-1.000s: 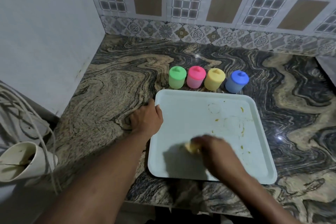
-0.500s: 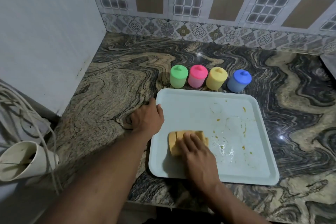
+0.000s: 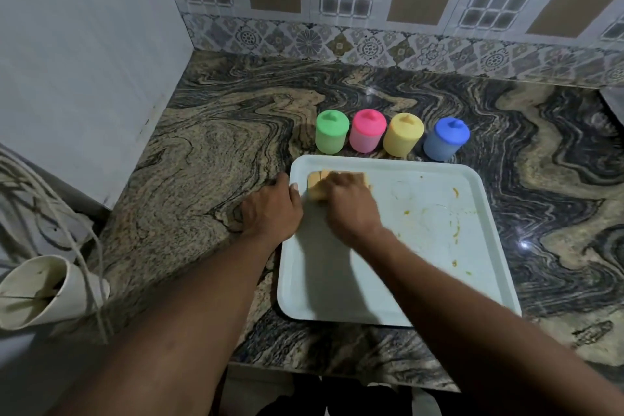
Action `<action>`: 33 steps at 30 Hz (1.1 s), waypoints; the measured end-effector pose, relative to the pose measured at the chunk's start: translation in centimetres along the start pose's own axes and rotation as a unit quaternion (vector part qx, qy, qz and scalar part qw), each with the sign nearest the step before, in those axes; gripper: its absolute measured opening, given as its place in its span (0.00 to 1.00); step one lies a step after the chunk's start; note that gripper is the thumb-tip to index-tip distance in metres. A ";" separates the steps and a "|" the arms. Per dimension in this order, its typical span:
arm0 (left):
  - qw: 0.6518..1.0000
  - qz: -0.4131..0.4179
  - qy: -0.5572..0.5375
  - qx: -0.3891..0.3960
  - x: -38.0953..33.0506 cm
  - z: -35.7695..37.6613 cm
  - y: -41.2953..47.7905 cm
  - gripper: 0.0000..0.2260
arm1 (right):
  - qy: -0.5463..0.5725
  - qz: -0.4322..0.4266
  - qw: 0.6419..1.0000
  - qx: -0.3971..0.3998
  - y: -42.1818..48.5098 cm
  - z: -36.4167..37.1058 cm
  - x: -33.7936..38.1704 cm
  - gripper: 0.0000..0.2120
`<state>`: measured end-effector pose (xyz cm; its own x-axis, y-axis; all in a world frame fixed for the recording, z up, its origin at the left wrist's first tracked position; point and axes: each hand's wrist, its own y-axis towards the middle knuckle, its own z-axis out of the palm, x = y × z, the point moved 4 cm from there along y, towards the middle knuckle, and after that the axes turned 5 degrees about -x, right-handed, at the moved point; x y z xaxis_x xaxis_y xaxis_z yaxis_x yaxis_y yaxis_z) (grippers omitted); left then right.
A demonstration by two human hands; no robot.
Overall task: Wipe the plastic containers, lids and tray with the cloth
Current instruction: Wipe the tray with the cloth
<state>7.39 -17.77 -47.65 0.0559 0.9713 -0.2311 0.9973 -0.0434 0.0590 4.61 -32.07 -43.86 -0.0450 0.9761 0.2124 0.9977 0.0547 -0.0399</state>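
Marbled countertop [image 3: 202, 162], white tray [image 3: 337, 280], four lidded containers [image 3: 403, 135] behind it

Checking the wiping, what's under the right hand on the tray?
A folded yellow cloth lies under the right hand, at the tray's far left corner. Its far edge shows past the hand; the rest, and the tray beneath, are covered.

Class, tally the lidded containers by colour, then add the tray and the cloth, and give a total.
Green container: 1
Pink container: 1
Yellow container: 1
Blue container: 1
Tray: 1
Cloth: 1
Total: 6
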 end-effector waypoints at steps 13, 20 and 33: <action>1.000 -0.008 0.026 0.004 0.0 -0.4 -0.1 0.16 | 0.259 0.044 0.964 0.035 -10.1 -3.9 -3.1 0.10; 0.999 -0.009 0.036 0.002 -0.2 -0.4 -0.1 0.16 | -0.011 0.050 0.997 -0.064 0.9 -4.5 -11.4 0.17; 0.998 -0.047 0.047 -0.004 -0.9 -0.1 -0.4 0.17 | -0.036 0.009 0.996 -0.079 -8.6 0.6 -9.5 0.20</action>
<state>6.92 -18.60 -47.40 -0.0437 0.9886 -0.1441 0.9975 0.0513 0.0493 -3.59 -41.64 -46.11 -0.0249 0.9894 0.1431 0.9937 0.0088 0.1122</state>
